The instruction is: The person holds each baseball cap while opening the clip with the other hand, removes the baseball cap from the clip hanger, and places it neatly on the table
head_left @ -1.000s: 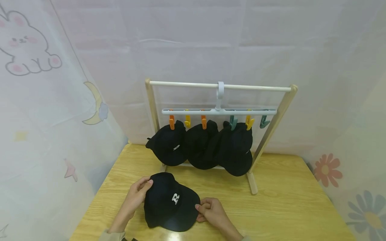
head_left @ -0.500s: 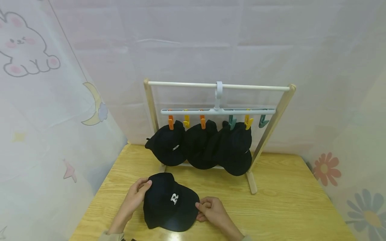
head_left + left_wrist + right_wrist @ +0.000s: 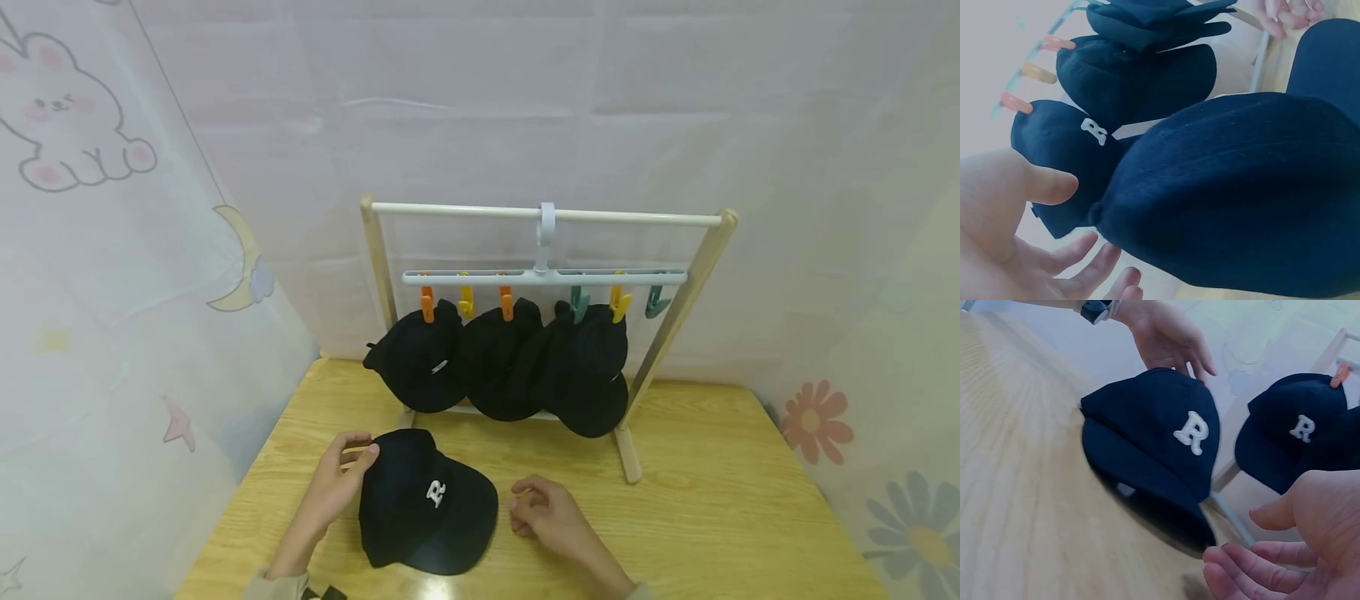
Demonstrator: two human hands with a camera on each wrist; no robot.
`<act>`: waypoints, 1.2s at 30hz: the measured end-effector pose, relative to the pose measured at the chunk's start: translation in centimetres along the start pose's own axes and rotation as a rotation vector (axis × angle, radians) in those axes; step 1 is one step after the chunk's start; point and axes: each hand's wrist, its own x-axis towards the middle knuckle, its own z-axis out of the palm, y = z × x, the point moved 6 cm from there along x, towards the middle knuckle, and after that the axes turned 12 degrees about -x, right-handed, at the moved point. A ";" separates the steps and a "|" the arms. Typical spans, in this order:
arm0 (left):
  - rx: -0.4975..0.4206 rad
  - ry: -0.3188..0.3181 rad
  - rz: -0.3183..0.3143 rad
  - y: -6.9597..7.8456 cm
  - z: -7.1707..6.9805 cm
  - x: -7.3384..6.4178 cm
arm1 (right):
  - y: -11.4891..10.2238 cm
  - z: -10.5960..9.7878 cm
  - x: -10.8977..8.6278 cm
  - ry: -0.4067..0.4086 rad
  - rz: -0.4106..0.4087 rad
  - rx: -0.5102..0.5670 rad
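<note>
A black baseball cap [image 3: 408, 500] with a raised white letter R lies on the wooden table, its brim to the right. At the crown's left side is my left hand [image 3: 339, 477]; the left wrist view has its thumb [image 3: 1054, 185] and fingers spread apart, right by the cap's edge. Off the brim's right edge, a small gap away in the head view, my right hand [image 3: 551, 514] is loosely bent and holds nothing. Its fingertips [image 3: 1215, 556] appear close to the brim's tip in the right wrist view.
Behind the cap stands a wooden rack [image 3: 690, 292] with a pale blue clip hanger [image 3: 487, 278]. Several black caps [image 3: 420, 358] hang there from orange, yellow and green clips, overlapping one another. The rightmost green clip [image 3: 657, 303] holds nothing. Printed cloth [image 3: 480, 100] backs the table [image 3: 712, 483].
My right hand has let go of the brim and moved slightly right. My left hand's fingers have loosened and lifted a little at the crown. The cap stays in place.
</note>
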 end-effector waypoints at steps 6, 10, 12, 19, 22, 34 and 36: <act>0.019 0.009 0.067 1.5 0.1 0.3 | -0.9 -2.3 -0.8 0.045 -0.003 -0.030; 0.041 0.017 0.091 2.2 0.2 0.6 | -1.7 -3.6 -1.3 0.067 -0.009 -0.037; 0.049 0.016 0.102 2.5 0.4 0.6 | -2.0 -4.1 -1.5 0.078 -0.017 -0.031; 0.105 0.021 0.189 3.9 0.8 0.4 | -3.3 -5.8 -1.9 0.110 -0.066 -0.078; 0.115 0.019 0.211 4.5 1.2 0.3 | -4.0 -6.4 -2.1 0.126 -0.082 -0.104; 0.080 -0.048 0.261 7.0 3.5 0.6 | -7.1 -9.6 -2.9 0.282 -0.227 -0.196; 0.073 -0.049 0.255 7.2 3.7 0.8 | -7.4 -10.2 -3.0 0.295 -0.231 -0.211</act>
